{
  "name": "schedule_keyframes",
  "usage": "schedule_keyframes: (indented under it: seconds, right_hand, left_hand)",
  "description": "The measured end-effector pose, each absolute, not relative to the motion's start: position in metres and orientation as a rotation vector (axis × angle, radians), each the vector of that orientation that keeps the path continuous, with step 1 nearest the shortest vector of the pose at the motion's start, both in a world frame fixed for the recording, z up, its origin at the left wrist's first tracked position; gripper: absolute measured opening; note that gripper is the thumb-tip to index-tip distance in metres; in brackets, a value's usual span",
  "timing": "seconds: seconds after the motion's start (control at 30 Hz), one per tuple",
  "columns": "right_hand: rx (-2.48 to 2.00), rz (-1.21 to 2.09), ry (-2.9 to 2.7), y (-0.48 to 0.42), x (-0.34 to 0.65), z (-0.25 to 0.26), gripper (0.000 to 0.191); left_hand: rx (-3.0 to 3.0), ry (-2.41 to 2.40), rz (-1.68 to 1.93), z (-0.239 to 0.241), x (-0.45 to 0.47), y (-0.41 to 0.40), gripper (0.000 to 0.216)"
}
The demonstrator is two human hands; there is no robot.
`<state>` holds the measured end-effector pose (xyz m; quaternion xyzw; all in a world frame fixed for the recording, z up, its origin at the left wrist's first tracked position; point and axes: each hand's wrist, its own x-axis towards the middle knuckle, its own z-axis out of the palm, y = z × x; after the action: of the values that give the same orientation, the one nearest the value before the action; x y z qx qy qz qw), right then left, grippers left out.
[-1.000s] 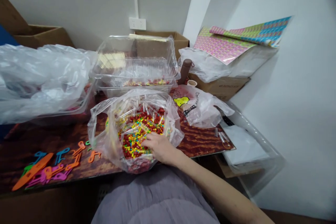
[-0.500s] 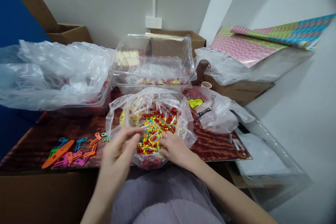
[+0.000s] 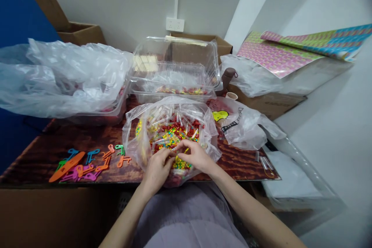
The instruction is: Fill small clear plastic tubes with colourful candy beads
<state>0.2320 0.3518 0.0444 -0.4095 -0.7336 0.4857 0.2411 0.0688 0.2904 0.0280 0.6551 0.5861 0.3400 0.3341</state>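
A clear plastic bag [image 3: 130,133] stands open at the table's front edge. Inside lie small yellow, green and blue beads [image 3: 183,164], red pieces [image 3: 188,128] and several clear tubes [image 3: 188,113]. Over the bag's front part, my left hand [image 3: 159,167] and my right hand [image 3: 196,155] meet with fingertips pinched together. Whatever is between the fingers is too small and hidden to name. Left of the bag are several coloured plastic hook-like pieces [image 3: 93,155] and a long flat orange piece [image 3: 66,167].
Clear plastic containers [image 3: 174,89] stand behind the bag. White plastic film [image 3: 78,73] covers a tub at left. To the right are a printed plastic bag [image 3: 245,128], a paper cup [image 3: 231,96], a brown bottle [image 3: 228,78] and some loose clear tubes [image 3: 264,162].
My left hand has moved right and down to meet the right hand over the bag. The right hand has risen slightly out of the beads. The view has shifted a little.
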Motion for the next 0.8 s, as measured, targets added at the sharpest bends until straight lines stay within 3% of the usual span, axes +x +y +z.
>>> schedule_keyframes:
  seconds: [0.1,0.37,0.8]
  right_hand:
    - [-1.155,1.528,-1.724,0.357,0.238,0.043,0.016]
    - [-1.092,1.616,-1.573,0.365,0.261,0.059,0.025]
    - [-1.517,0.346,-2.701,0.355,0.256,0.057,0.010]
  left_hand:
    - [1.685,1.535,0.904,0.023,0.067,0.290,0.015]
    - [1.771,1.593,0.893,0.021,0.071,0.286,0.019]
    - [2.281,1.938,0.615,0.022,0.091,0.281,0.034]
